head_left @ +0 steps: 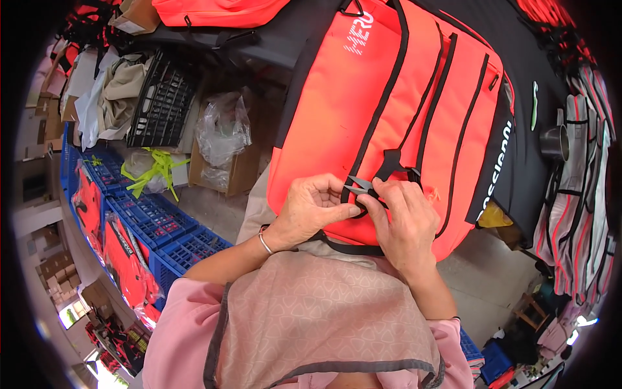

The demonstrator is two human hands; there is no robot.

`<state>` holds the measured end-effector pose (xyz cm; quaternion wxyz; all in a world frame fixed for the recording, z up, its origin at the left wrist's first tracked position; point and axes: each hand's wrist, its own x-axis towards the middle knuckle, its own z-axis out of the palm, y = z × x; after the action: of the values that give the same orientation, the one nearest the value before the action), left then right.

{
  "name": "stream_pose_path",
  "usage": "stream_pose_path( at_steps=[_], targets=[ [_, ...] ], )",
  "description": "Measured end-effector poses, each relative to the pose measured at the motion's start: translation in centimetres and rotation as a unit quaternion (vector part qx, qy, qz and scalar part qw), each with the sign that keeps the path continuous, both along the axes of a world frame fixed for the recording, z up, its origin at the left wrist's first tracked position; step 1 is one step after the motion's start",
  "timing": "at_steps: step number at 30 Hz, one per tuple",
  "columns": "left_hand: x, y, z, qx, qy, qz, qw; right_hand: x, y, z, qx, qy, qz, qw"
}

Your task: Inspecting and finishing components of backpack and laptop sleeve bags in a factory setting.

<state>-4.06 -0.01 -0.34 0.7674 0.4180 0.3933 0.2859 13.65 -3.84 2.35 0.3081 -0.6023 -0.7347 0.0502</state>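
Observation:
A large bright red-orange backpack with black trim and zips lies in front of me, its lower end close to my body. Over its lower part, my right hand is closed on a pair of small thread snips, whose grey blades point left. The fingers of my left hand pinch the black strap beside the blades. Whether a loose thread lies between the blades is too small to tell. A black strap end with a buckle rests just above my right fingertips.
Blue plastic crates stand low on the left, with wrapped red bags beside them. A cardboard box holds clear plastic film. Another red bag lies at the far left of the dark table. Grey straps and a metal cup are at right.

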Motion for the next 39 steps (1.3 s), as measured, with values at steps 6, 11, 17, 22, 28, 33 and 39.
stream_pose_path(
  at_steps=[6,11,17,22,28,33,39],
  targets=[
    [-0.1,-0.1,-0.8,-0.021,-0.044,0.017,0.999,0.3,-0.2,0.1,-0.024,0.040,0.017,0.999],
    [0.0,0.0,-0.2,-0.007,-0.013,-0.007,1.000,0.1,0.0,-0.4,-0.014,0.039,0.001,0.999],
    [0.0,-0.1,-0.7,-0.017,-0.019,0.006,1.000,-0.2,0.1,-1.4,-0.001,0.075,-0.024,0.997],
    [-0.1,-0.2,-1.0,-0.042,-0.033,0.014,0.998,-0.3,0.0,-1.7,0.008,0.072,-0.034,0.997],
    [-0.1,-0.2,-1.0,-0.047,-0.038,0.012,0.998,-0.3,0.1,-2.0,-0.003,0.064,-0.039,0.997],
    [-0.1,-0.2,-0.9,-0.035,-0.039,0.011,0.999,1.1,0.0,-1.4,-0.133,0.240,-0.017,0.962],
    [0.0,-0.2,-0.9,-0.035,-0.060,0.009,0.998,0.7,1.8,0.8,-0.022,0.285,-0.078,0.955]
  ],
)
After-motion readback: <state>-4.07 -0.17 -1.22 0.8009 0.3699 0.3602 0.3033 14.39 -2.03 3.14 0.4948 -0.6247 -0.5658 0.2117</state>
